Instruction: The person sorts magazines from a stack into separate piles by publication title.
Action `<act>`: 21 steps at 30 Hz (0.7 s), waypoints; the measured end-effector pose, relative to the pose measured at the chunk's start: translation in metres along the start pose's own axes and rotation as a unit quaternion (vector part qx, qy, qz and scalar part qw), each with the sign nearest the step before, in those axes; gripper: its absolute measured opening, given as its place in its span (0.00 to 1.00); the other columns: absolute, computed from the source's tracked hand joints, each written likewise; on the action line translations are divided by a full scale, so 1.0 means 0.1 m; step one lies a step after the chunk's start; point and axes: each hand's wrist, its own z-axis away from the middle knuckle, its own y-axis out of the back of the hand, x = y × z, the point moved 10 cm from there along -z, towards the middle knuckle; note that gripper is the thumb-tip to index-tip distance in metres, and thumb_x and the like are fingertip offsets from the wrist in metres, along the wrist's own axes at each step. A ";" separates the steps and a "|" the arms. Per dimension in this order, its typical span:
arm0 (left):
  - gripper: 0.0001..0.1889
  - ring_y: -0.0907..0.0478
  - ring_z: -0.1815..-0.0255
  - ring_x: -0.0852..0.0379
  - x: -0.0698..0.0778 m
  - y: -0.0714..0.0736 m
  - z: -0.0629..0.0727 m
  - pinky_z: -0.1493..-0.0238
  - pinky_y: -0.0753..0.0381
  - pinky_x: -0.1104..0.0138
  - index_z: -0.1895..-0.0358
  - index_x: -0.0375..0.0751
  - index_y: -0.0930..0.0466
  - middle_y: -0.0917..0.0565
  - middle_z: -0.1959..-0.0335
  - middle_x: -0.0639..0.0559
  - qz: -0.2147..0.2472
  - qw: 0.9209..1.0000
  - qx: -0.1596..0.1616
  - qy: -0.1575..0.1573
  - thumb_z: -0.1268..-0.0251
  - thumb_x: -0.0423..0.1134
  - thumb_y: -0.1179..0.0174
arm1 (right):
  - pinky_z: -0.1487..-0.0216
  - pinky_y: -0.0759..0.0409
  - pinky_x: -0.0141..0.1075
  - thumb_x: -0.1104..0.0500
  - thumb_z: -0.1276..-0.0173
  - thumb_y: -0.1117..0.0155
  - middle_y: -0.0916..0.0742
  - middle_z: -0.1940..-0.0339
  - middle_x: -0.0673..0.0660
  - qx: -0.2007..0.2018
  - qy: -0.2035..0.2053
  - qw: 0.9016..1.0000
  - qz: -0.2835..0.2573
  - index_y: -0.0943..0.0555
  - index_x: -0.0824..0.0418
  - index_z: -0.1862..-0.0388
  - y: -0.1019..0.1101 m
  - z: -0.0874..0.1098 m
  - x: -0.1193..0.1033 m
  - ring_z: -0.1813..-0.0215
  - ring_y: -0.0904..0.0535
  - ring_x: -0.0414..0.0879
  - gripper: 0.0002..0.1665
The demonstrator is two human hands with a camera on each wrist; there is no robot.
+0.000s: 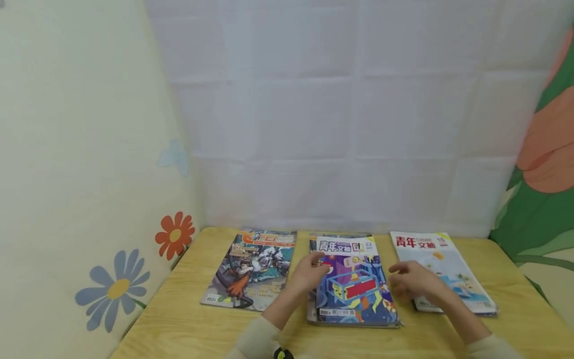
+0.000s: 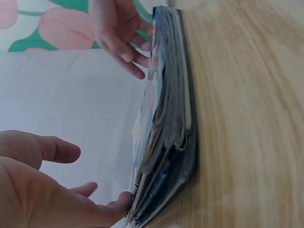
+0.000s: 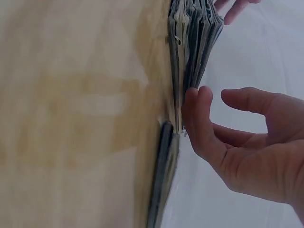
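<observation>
At the middle of the bench (image 1: 170,321), a pile (image 1: 362,288) of magazines, purple-blue cover on top. Likely heavy, yet floppy; glossy covers probably apt to slide over one another, edges easy to crease. Best taken by both long sides at once, fingers under the lowest copy, thumbs above. At nine o'clock of it, left hand (image 1: 309,272), gripping nothing, fingers relaxed, one fingertip at the pile's edge. At three o'clock, right hand (image 1: 414,281), holding nothing, fingers loosely bent beside the edge; contact hard to tell. Beyond the left hand, also towards nine, a grey magazine (image 1: 253,269), lying flat, probably light and limp. Beyond the right hand, near three, a second pile (image 1: 444,271), looking thinner and easier to pinch. No containers in view. Farther, at twelve, a creased white cloth (image 1: 341,124).
</observation>
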 end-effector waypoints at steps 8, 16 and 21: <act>0.29 0.34 0.31 0.30 -0.12 0.02 0.01 0.33 0.33 0.41 0.28 0.27 0.32 0.31 0.30 0.30 0.060 0.996 0.005 0.067 0.30 0.36 0.41 | 0.63 0.13 0.47 0.64 0.28 0.39 0.12 0.64 0.66 -0.054 -0.012 0.997 -0.055 0.34 0.83 0.33 -0.17 0.02 0.07 0.62 0.13 0.59 0.32; 0.28 0.33 0.32 0.29 -0.12 0.00 0.04 0.35 0.35 0.35 0.30 0.30 0.30 0.30 0.31 0.30 0.053 0.995 0.002 0.082 0.31 0.38 0.40 | 0.63 0.13 0.45 0.65 0.29 0.35 0.15 0.59 0.64 -0.041 -0.030 0.998 -0.028 0.31 0.79 0.32 -0.19 -0.01 0.12 0.61 0.14 0.56 0.32; 0.25 0.31 0.34 0.30 -0.09 0.00 0.04 0.37 0.34 0.34 0.32 0.34 0.26 0.30 0.32 0.30 0.065 0.995 0.008 0.077 0.31 0.37 0.41 | 0.64 0.13 0.45 0.62 0.30 0.32 0.17 0.55 0.63 -0.061 0.002 0.998 -0.017 0.33 0.81 0.32 -0.21 0.00 0.06 0.61 0.14 0.54 0.35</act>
